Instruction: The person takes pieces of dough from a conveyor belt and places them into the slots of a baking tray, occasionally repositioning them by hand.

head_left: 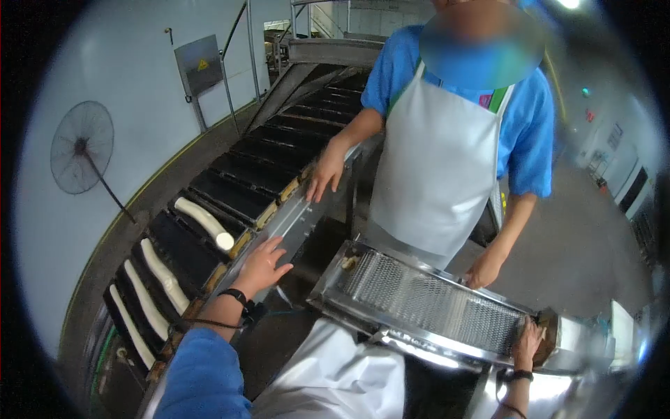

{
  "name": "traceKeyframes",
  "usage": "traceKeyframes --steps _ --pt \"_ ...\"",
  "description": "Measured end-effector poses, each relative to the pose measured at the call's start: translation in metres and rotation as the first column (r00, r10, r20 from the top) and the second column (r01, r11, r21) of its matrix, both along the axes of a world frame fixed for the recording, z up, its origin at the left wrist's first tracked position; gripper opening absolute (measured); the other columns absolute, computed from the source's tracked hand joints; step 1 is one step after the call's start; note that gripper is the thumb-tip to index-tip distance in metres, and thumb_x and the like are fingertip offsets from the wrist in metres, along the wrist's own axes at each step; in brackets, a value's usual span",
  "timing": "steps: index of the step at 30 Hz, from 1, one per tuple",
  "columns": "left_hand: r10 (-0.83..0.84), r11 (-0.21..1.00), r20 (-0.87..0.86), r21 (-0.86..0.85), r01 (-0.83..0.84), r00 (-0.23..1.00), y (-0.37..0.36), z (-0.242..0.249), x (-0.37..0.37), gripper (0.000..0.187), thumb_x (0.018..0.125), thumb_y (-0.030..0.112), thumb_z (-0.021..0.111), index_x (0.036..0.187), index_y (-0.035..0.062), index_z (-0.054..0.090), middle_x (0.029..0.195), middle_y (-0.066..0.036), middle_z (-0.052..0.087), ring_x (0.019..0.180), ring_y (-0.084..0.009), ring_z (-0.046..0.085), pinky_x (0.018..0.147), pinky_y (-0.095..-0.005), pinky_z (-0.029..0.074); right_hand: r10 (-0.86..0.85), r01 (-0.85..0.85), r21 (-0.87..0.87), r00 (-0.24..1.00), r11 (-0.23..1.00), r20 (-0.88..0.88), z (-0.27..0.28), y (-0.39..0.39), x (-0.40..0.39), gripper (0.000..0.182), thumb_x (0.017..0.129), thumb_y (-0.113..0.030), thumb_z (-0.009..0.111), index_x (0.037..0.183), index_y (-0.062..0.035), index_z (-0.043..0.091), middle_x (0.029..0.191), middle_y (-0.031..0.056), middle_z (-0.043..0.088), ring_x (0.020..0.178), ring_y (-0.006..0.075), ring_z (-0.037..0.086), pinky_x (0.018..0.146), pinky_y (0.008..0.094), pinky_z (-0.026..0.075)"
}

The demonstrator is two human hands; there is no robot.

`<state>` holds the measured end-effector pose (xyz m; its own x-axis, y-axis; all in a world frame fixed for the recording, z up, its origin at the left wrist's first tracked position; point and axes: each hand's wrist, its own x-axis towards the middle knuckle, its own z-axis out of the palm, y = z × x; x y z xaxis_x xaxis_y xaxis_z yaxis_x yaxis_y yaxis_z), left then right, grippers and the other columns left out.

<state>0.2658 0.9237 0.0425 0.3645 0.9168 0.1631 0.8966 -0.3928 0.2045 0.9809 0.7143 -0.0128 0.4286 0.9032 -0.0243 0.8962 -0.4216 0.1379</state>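
Observation:
My left hand (262, 267) is over the metal side rail of a conveyor, fingers spread, with nothing in it. Black trays (234, 193) line the conveyor; several hold long pale dough-like strips, and one strip (202, 220) lies just up and left of this hand. At the far right end of a metal trough (419, 297) with a textured, perforated-looking bed rests my right hand (528, 342). Its fingers lie on the trough's end beside a brownish block (548, 332); no held object shows.
Across the trough stands a co-worker in a white apron (433, 160), one hand (328, 171) above the conveyor rail, the other (485, 267) at the trough's far edge. A round fan (82, 146) and a grey electrical box (199, 64) are at the left wall.

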Motion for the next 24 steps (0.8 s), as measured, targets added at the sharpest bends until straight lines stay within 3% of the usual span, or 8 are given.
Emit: traceKeyframes --steps 4,5,12,14,16,18,20,24 --pt "-0.006 0.999 0.024 -0.039 0.007 1.0 0.009 -0.001 0.005 0.042 0.085 0.036 0.071 0.107 0.0006 0.067 0.136 -0.018 0.052 0.126 -0.0335 0.049 0.102 -0.0423 0.044 -0.055 0.077 -0.2 0.992 0.977 0.112 0.016 -0.008 0.015 0.028 0.082 -0.013 0.058 0.108 -0.0045 0.063 0.116 0.0143 0.063 0.116 0.0298 0.054 0.11 0.0489 0.031" --pt "0.001 0.999 0.024 -0.043 0.0 1.0 0.012 0.003 0.007 0.042 0.085 0.036 0.071 0.107 0.0006 0.067 0.136 -0.018 0.052 0.126 -0.0335 0.049 0.102 -0.0423 0.044 0.006 0.001 -0.044 0.987 0.999 0.163 -0.015 -0.025 0.036 0.014 0.081 -0.015 0.059 0.088 -0.005 0.065 0.1 0.0121 0.064 0.104 0.0309 0.057 0.105 0.0479 0.036" --pt "-0.043 0.997 -0.074 -0.064 0.038 0.996 0.04 0.017 0.039 0.045 0.088 0.041 0.066 0.111 0.0019 0.066 0.135 -0.019 0.051 0.125 -0.0358 0.049 0.104 -0.0426 0.042 -0.033 0.031 -0.016 0.995 0.999 -0.094 0.014 -0.015 -0.005 0.024 0.069 -0.009 0.073 0.091 -0.0048 0.066 0.098 0.0128 0.064 0.101 0.0307 0.06 0.089 0.0453 0.048" --pt "-0.065 0.992 -0.039 -0.111 0.061 0.997 0.049 0.021 0.048 0.045 0.088 0.041 0.065 0.111 0.002 0.066 0.136 -0.019 0.051 0.126 -0.0356 0.048 0.105 -0.0434 0.04 -0.03 0.165 0.123 0.705 0.979 -0.709 0.067 0.011 -0.015 0.033 0.065 -0.004 0.075 0.096 -0.003 0.062 0.09 0.0078 0.063 0.088 0.0228 0.062 0.077 0.0393 0.052" --pt "-0.056 0.994 -0.066 -0.098 0.049 0.996 0.05 0.024 0.055 0.048 0.089 0.044 0.065 0.113 0.0025 0.066 0.138 -0.018 0.049 0.124 -0.0352 0.049 0.104 -0.0427 0.042 0.101 0.172 0.175 0.37 0.969 -0.924 0.107 0.046 -0.017 0.039 0.069 -0.008 0.073 0.105 -0.0033 0.059 0.092 0.0056 0.063 0.085 0.0195 0.061 0.075 0.0358 0.052" --pt "-0.065 0.994 -0.062 -0.096 0.059 0.996 0.056 0.025 0.06 0.048 0.089 0.044 0.064 0.113 0.0023 0.066 0.138 -0.018 0.049 0.125 -0.0352 0.049 0.105 -0.0425 0.042 0.115 0.417 0.287 0.391 0.862 -0.913 0.196 0.078 -0.086 0.059 0.069 -0.011 0.073 0.125 -0.0052 0.053 0.117 0.0098 0.055 0.111 0.0236 0.054 0.096 0.0414 0.046" --pt "-0.082 0.993 -0.058 -0.084 0.077 0.995 0.058 0.029 0.062 0.048 0.089 0.044 0.064 0.114 0.002 0.066 0.138 -0.018 0.049 0.125 -0.0351 0.048 0.105 -0.0424 0.041 0.498 0.258 0.487 0.028 0.834 -0.867 0.195 0.107 -0.062 0.068 0.073 -0.016 0.073 0.134 -0.0054 0.046 0.128 0.0109 0.051 0.118 0.027 0.052 0.101 0.0447 0.042" --pt "-0.014 0.992 -0.022 -0.128 0.012 1.0 0.049 0.041 0.061 0.043 0.089 0.038 0.066 0.114 0.0032 0.066 0.134 -0.018 0.053 0.124 -0.0363 0.05 0.105 -0.0428 0.042 0.565 0.318 0.472 -0.355 0.822 -0.745 0.266 0.16 -0.189 0.085 0.076 -0.022 0.077 0.145 -0.0024 0.032 0.14 0.0146 0.045 0.13 0.0303 0.045 0.107 0.0502 0.042"
